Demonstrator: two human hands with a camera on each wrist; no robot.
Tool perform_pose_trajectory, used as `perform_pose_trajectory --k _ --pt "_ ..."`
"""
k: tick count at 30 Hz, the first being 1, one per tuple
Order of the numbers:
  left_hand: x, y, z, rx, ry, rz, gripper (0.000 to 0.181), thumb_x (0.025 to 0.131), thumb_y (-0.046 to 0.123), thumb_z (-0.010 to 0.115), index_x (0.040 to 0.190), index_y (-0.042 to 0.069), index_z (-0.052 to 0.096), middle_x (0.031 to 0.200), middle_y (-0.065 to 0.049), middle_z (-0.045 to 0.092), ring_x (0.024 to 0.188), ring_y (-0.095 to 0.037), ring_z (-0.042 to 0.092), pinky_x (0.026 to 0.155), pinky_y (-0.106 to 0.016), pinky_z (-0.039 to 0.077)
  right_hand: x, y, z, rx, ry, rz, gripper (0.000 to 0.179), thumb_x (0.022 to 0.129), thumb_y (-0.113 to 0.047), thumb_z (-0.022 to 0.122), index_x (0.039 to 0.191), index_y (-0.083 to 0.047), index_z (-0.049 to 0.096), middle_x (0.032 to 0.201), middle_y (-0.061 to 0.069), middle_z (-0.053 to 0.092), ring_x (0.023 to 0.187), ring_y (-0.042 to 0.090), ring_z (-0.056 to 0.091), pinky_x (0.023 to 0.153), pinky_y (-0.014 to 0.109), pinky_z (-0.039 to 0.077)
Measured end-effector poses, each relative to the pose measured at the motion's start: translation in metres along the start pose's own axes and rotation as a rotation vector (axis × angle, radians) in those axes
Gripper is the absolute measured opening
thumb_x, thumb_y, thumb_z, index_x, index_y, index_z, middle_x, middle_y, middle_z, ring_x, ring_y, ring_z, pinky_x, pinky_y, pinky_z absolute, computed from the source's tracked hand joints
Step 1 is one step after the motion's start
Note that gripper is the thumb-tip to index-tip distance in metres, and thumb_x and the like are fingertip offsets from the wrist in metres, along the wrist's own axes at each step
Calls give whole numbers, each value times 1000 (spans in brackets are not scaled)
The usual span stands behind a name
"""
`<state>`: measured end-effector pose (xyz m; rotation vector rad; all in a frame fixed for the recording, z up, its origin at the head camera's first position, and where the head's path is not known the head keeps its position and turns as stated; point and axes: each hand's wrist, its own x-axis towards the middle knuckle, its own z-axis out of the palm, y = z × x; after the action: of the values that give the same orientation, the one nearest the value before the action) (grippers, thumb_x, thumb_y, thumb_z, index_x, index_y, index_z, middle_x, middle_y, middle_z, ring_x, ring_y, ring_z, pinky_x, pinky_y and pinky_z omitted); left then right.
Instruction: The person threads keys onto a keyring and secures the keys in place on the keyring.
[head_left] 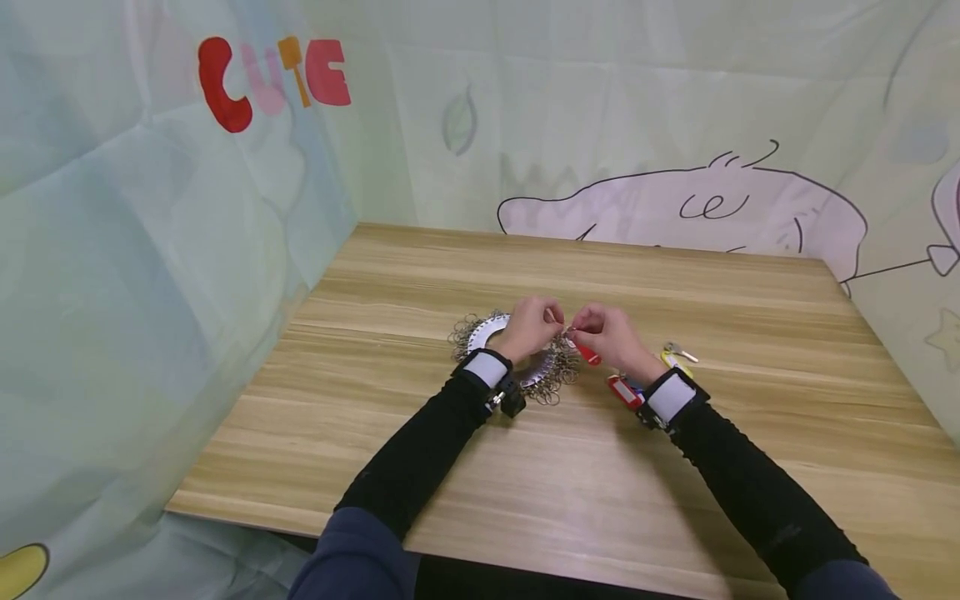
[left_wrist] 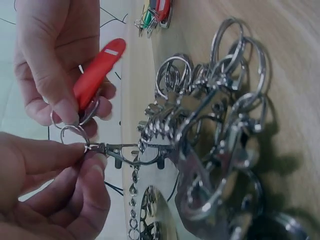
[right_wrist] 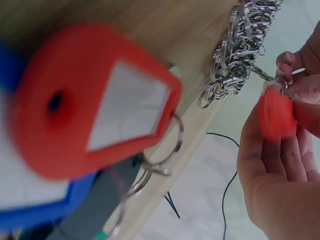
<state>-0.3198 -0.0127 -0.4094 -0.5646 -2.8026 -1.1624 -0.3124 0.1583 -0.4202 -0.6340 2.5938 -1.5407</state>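
Observation:
My left hand reaches over a white ring-shaped disc fringed with metal clasps and split rings. Its thumb and forefinger pinch the end of one metal clasp on the disc, with a split ring at the fingertips. Close beside it, my right hand pinches the ring end of a red key tag between thumb and finger. The fingertips of both hands nearly meet in the left wrist view. A cluster of rings hangs along the disc's edge.
Another red key tag with a white label lies by the right wrist, beside a blue tag. A yellow tag and a small key lie farther right. The wooden table meets fabric walls behind and at the left.

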Motion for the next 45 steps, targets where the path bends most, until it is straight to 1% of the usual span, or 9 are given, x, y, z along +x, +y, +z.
perform_pose_trajectory --k 5,9,13,22,24,29,31,40,45 --pt "1 -2 1 31 -45 45 7 86 2 65 88 3 71 89 -10 72 81 -20 66 68 -18 49 0 0 -3 73 6 68 18 85 -4 69 98 7 63 94 24 71 72 -2 62 65 14 48" --pt "2 -4 5 18 -67 89 13 87 -1 62 93 3 72 93 -9 73 85 -18 66 75 -21 52 0 0 -4 128 3 120 21 86 -4 69 101 8 62 91 13 73 73 -1 62 63 15 47" --pt "3 -5 5 -34 -65 99 15 86 -6 60 94 1 71 90 -11 73 81 -19 67 70 -19 51 0 0 -5 171 8 155 21 86 -3 67 103 9 61 89 4 74 74 0 63 63 16 48" --pt "4 -5 2 -117 -61 49 12 81 -7 61 90 -1 66 82 -15 71 71 -18 64 58 -15 46 2 -1 -5 232 2 107 23 84 0 68 102 12 60 77 -13 71 74 2 66 69 19 53" --pt "4 -5 1 -106 -63 61 13 80 -8 61 89 0 67 82 -14 70 70 -17 61 59 -15 44 2 -1 -5 221 3 109 23 84 0 68 102 11 61 79 -10 72 74 2 66 68 18 53" --pt "3 -5 3 -87 -62 113 16 81 -10 60 90 1 67 81 -11 69 71 -15 59 63 -15 43 1 -1 -5 191 -2 133 21 86 -3 66 104 8 63 95 13 74 75 4 65 62 16 49" --pt "2 -7 3 -82 -54 122 16 81 -9 60 90 2 67 80 -11 69 70 -15 59 63 -15 43 1 -1 -5 189 -4 138 20 87 -4 66 104 7 64 99 16 73 77 6 66 62 17 48" --pt "2 -8 4 -108 -47 67 18 79 -10 58 89 1 68 78 -13 69 67 -14 60 60 -17 46 0 1 -3 236 -5 95 23 85 -1 68 104 9 63 87 -1 75 77 1 66 68 16 52" --pt "1 -6 2 -116 -67 55 18 81 -10 59 91 1 68 83 -13 70 72 -17 62 64 -18 49 0 -1 -3 235 5 100 23 85 1 67 106 10 63 87 1 74 74 1 65 67 17 53"
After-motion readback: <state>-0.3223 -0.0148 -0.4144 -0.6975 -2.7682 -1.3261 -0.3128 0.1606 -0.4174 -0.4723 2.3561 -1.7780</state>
